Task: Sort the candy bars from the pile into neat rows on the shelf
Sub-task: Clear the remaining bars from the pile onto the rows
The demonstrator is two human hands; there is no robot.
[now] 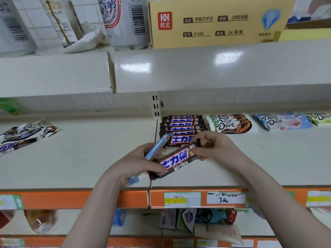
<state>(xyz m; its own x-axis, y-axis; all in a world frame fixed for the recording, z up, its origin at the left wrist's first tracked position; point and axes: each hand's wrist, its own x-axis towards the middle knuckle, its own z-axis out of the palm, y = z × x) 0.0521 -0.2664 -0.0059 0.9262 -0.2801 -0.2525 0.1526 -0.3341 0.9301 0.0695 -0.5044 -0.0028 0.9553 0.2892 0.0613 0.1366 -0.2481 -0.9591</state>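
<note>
Both hands hold candy above the middle shelf (89,158). My left hand (136,160) grips a dark Snickers bar (176,161) at its lower end, together with a light blue bar (156,146) seen edge-on. My right hand (211,145) pinches the Snickers bar's upper right end. Behind them lies a neat row of Snickers bars (182,127). To its right are a brown Dove row (231,123), a blue Dove row (281,120) and a green Dove row (320,118). A loose pile of mixed bars (25,135) lies at the shelf's left.
An upper shelf (179,68) overhangs, carrying a yellow carton (215,22) and cans. The orange shelf edge (71,199) with price tags runs below my hands. A metal divider (155,108) stands left of the Snickers row. More goods sit on the lower shelf.
</note>
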